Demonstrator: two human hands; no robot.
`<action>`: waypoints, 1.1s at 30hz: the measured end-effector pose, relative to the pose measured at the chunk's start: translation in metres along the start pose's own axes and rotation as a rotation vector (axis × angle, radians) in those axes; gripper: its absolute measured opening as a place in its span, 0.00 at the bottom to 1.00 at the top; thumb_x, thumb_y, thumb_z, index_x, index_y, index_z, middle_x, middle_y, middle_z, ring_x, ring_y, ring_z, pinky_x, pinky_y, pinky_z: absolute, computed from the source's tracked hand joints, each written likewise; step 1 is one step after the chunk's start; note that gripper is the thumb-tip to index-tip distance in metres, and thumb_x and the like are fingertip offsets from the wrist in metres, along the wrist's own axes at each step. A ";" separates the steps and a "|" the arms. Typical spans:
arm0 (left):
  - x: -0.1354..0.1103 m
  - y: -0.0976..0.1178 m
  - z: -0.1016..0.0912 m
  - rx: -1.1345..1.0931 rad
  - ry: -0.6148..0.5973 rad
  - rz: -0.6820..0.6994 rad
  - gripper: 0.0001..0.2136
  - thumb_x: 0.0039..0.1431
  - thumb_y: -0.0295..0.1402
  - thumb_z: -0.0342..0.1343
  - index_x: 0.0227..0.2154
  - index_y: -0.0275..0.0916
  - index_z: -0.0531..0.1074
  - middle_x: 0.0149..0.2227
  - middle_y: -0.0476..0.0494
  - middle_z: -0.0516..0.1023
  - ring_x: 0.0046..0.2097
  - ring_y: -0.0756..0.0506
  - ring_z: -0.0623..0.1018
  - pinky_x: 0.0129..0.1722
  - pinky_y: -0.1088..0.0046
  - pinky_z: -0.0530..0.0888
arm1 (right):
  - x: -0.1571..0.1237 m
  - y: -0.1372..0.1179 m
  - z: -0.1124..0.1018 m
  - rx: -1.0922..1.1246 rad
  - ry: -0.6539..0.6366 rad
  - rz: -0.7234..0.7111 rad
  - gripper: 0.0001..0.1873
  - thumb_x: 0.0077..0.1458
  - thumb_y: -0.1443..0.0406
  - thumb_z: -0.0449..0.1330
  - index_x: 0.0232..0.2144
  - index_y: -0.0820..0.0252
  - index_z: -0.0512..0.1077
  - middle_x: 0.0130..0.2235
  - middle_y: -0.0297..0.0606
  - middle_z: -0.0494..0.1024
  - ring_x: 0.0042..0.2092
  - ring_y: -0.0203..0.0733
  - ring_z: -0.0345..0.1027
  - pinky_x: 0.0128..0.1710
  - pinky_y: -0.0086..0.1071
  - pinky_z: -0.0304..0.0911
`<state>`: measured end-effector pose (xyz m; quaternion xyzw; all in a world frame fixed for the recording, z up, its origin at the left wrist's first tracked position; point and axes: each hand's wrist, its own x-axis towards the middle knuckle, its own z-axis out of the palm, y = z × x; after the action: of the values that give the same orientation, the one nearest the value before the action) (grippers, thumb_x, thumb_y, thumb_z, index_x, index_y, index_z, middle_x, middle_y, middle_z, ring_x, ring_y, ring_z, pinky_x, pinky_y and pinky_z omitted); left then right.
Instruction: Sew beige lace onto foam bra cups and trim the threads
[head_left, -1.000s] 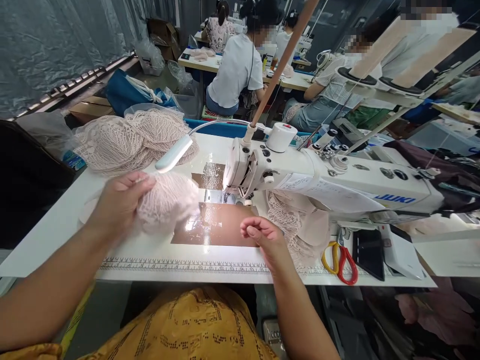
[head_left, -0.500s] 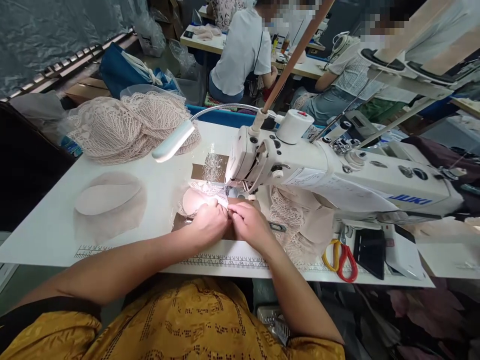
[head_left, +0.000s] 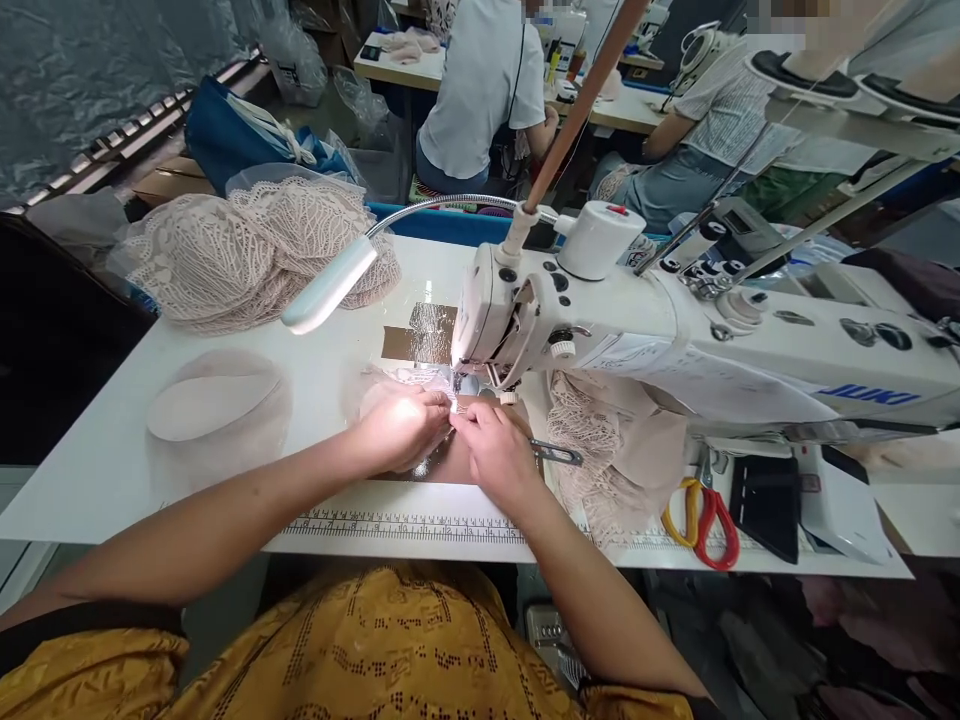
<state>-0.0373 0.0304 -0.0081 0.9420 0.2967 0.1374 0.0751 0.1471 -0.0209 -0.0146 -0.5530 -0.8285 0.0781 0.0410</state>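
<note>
A pale pink lace bra cup [head_left: 379,390] lies under the needle area of a white sewing machine [head_left: 495,330], lit by the lamp. Bent over the cup, my left hand [head_left: 405,430] is closed on its near edge and hides much of it. My right hand [head_left: 499,455] pinches the edge just right of my left fingertips, close in front of the presser foot [head_left: 455,382]. Both sets of fingertips nearly meet there. A slim grey metal tool [head_left: 556,453] lies beside my right hand, partly hidden by it.
Stacked lace cups [head_left: 217,255] stand at the back left, with a sheer fabric piece [head_left: 217,410] nearer. Lace pieces [head_left: 600,440], scissors [head_left: 709,520] and a black case [head_left: 766,505] lie right. A lamp [head_left: 330,290] reaches over the table. People sit beyond.
My left hand has moved slightly left and flattened over the cup, covering more of it. My right hand stays pinched near the needle. The view has shifted a little.
</note>
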 end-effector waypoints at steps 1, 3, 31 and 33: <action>-0.002 -0.002 0.009 0.026 0.036 0.020 0.13 0.66 0.29 0.44 0.38 0.33 0.74 0.46 0.34 0.78 0.41 0.43 0.77 0.39 0.67 0.72 | 0.000 0.000 0.000 -0.001 0.002 0.006 0.22 0.61 0.73 0.48 0.53 0.56 0.71 0.43 0.42 0.73 0.42 0.45 0.62 0.37 0.35 0.58; -0.004 -0.007 0.023 0.042 0.050 0.014 0.13 0.66 0.28 0.44 0.41 0.32 0.74 0.50 0.32 0.76 0.42 0.42 0.76 0.41 0.65 0.73 | 0.002 0.000 0.001 -0.010 0.003 0.022 0.23 0.61 0.73 0.48 0.55 0.55 0.70 0.44 0.42 0.73 0.42 0.46 0.62 0.38 0.36 0.58; 0.012 -0.036 0.025 0.001 0.083 -0.138 0.17 0.66 0.35 0.47 0.51 0.34 0.74 0.50 0.35 0.78 0.45 0.37 0.73 0.43 0.57 0.71 | 0.016 0.000 0.009 -0.074 0.005 0.121 0.29 0.58 0.74 0.49 0.60 0.53 0.66 0.45 0.45 0.73 0.40 0.47 0.65 0.35 0.36 0.59; 0.012 -0.036 0.025 0.005 0.090 -0.156 0.17 0.65 0.35 0.47 0.51 0.36 0.74 0.50 0.35 0.77 0.51 0.35 0.71 0.47 0.52 0.69 | 0.015 0.001 0.011 -0.068 0.022 0.119 0.29 0.58 0.73 0.49 0.60 0.52 0.66 0.45 0.45 0.73 0.39 0.46 0.65 0.35 0.35 0.59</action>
<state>-0.0398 0.0650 -0.0373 0.9091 0.3725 0.1727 0.0698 0.1405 -0.0075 -0.0257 -0.6031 -0.7958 0.0463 0.0266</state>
